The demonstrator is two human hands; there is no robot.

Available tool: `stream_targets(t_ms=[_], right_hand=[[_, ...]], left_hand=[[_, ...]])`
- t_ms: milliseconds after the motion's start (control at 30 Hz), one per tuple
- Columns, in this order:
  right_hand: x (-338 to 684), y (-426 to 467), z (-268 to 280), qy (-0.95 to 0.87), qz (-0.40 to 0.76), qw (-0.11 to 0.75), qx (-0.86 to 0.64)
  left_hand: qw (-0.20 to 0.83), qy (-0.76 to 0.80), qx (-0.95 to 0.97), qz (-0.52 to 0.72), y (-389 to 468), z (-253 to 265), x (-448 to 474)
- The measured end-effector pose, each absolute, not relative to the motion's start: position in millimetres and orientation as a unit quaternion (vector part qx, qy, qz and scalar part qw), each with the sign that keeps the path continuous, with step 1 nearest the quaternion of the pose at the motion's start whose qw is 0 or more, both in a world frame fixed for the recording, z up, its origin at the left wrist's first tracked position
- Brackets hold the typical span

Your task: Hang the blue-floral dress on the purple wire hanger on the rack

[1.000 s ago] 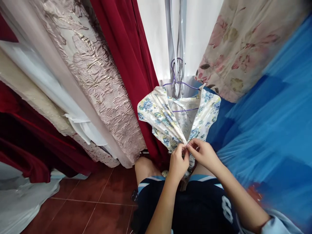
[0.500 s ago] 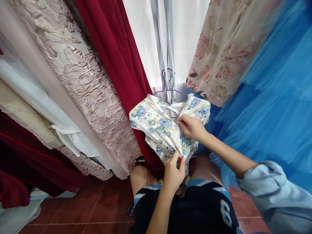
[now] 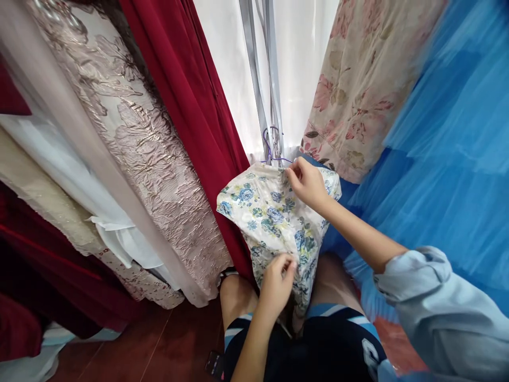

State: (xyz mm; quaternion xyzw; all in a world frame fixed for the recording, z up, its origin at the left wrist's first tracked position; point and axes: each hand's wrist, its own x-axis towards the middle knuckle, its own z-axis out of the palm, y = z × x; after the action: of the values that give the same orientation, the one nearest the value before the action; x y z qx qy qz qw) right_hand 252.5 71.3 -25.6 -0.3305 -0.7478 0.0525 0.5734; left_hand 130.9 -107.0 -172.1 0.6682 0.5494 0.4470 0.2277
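A white blouse (image 3: 266, 212) printed with blue flowers hangs on a thin purple hanger (image 3: 271, 151) in front of me. My right hand (image 3: 309, 183) pinches the top edge of the blouse by the neckline, just below the hanger. Lower down, my left hand (image 3: 277, 278) has thumb and forefinger pressed together on the front fabric near its middle. The lower end of the blouse drops between my knees and is partly hidden by my left hand.
Long garments hang close on both sides: a dark red cloth (image 3: 186, 106), a pink brocade one (image 3: 151, 154), a pink floral one (image 3: 350, 106) and blue tulle (image 3: 441, 159). Grey straps (image 3: 258, 69) hang behind the hanger. A phone-like dark object (image 3: 214, 364) lies on the red tiled floor (image 3: 159, 339).
My right hand has moved up from the chest opening to the neckline. The gaping front now lies flatter, covering the inside. My left hand stays low and has shifted slightly down.
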Motion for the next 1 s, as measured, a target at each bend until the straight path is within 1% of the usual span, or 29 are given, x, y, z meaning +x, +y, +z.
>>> stream_targets(t_ms=[100, 200, 267, 333, 433, 533, 600, 700, 767, 833, 900, 1000], right_hand=[[252, 61, -34, -0.703, 0.174, 0.611, -0.32], [246, 55, -36, -0.628, 0.314, 0.645, -0.3], [241, 54, -36, -0.579, 0.397, 0.652, -0.287], [239, 54, -35, -0.545, 0.452, 0.652, -0.271], [237, 56, -36, -0.506, 0.512, 0.644, -0.26], [233, 60, -42, -0.465, 0.591, 0.602, -0.267], [229, 62, -52, -0.447, 0.619, 0.583, -0.277], [228, 62, -77, -0.424, 0.629, 0.575, -0.308], [235, 60, -98, -0.414, 0.633, 0.565, -0.33], [246, 54, -115, -0.415, 0.64, 0.55, -0.341], [257, 48, -126, -0.425, 0.645, 0.535, -0.343], [265, 41, -133, -0.448, 0.647, 0.512, -0.345]], left_hand=[[0.086, 0.545, 0.638, 0.538, -80, -124, 113], [-0.048, 0.474, 0.678, 0.56, -43, -62, 102], [-0.089, 0.445, 0.717, 0.53, -17, -29, 99], [-0.106, 0.432, 0.756, 0.479, 6, -9, 100], [-0.136, 0.436, 0.783, 0.422, 26, -2, 103], [-0.181, 0.437, 0.769, 0.431, 31, -5, 108], [-0.198, 0.434, 0.75, 0.459, 28, -3, 110], [-0.21, 0.449, 0.69, 0.528, 23, 14, 101], [-0.211, 0.47, 0.641, 0.569, 21, 27, 82], [-0.197, 0.496, 0.611, 0.584, 22, 32, 54], [-0.169, 0.521, 0.597, 0.585, 23, 23, 23], [-0.102, 0.559, 0.529, 0.63, 27, -17, -14]])
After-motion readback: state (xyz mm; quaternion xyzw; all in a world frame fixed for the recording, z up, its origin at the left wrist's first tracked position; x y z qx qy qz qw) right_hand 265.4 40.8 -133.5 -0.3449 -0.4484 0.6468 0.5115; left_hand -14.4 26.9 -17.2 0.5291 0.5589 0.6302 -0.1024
